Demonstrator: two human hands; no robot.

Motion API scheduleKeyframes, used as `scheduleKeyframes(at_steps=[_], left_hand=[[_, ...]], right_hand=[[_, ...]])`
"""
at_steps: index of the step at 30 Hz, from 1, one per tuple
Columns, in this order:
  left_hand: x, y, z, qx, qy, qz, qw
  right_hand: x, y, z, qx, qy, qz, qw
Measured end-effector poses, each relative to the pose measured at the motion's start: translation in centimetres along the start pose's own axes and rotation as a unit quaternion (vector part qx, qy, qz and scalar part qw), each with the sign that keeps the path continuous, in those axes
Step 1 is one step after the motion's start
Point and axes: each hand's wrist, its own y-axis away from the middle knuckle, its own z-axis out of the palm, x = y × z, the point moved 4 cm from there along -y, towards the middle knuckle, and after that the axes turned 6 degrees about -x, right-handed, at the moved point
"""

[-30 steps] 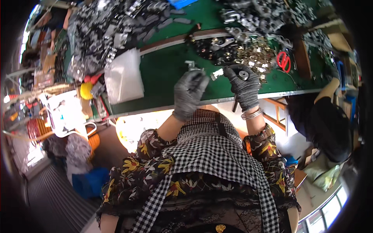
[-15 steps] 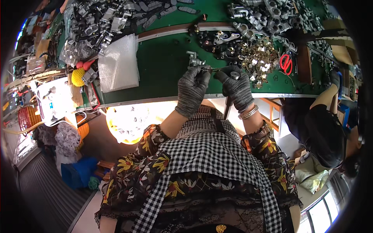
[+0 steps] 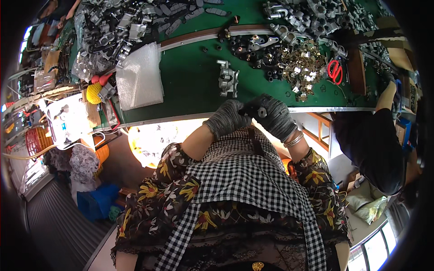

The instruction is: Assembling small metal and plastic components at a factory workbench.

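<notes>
My left hand [image 3: 229, 119], in a grey knit glove, is closed near the table's front edge, its fingertips against my right hand. What it pinches, if anything, is hidden. My right hand [image 3: 276, 118], gloved alike, is wrapped round a dark tool with a round metal end [image 3: 262, 112] that has a hole in its middle. Just beyond both hands, a silver brake caliper [image 3: 228, 79] lies on the green tabletop [image 3: 185, 86], touched by neither. A heap of small brassy metal clips [image 3: 305, 70] is spread beyond my right hand.
Clear bubble-wrap bags [image 3: 140, 79] lie at the left, near a yellow-and-red object [image 3: 94, 90]. Red-handled scissors [image 3: 335, 72] sit at the right beside a wooden divider [image 3: 357, 74]. Piled calipers [image 3: 120, 31] and brake pads [image 3: 176, 11] fill the back. A co-worker [image 3: 373, 144] is at the right.
Both hands have drawn back from the caliper toward my body and the table's front edge. The caliper, partly covered before, now shows whole. The tool has turned in my right hand.
</notes>
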Motion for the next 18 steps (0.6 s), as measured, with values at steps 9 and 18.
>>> scheduleKeyframes(at_steps=[9,18], left_hand=[[-3.1,0.5,1.6,-0.045,0.479,-0.025,0.876],[-1.5,0.6,1.3,-0.007,0.469,-0.04,0.882]], right_hand=[[1.0,0.5,0.2,-0.068,-0.038,0.01,0.997],[1.3,0.7,-0.5,-0.014,-0.122,0.026,0.992]])
